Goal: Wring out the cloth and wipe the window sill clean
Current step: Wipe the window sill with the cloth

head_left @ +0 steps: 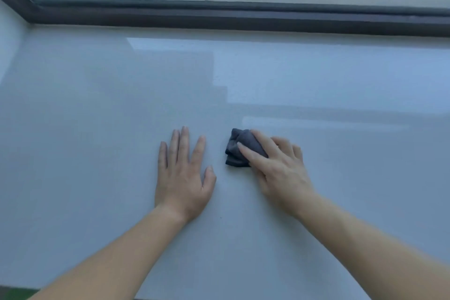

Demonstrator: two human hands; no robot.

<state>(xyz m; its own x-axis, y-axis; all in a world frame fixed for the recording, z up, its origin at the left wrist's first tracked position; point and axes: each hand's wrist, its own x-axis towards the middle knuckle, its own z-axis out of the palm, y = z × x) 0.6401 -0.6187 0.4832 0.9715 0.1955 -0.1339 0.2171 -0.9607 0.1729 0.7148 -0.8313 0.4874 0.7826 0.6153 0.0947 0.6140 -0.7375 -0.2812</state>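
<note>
A small dark grey cloth [235, 151], bunched up, lies on the wide pale grey window sill [97, 117] near the middle. My right hand [275, 168] lies on top of the cloth, its straight fingers pressing it down onto the sill; part of the cloth is hidden under the palm. My left hand [182, 175] rests flat on the sill just left of the cloth, fingers spread and straight, not touching the cloth.
A dark window frame [219, 17] runs along the far edge of the sill, with glass above it showing trees and a vehicle outside. A pale wall [9, 31] closes the left end. The sill's near edge shows at the bottom left.
</note>
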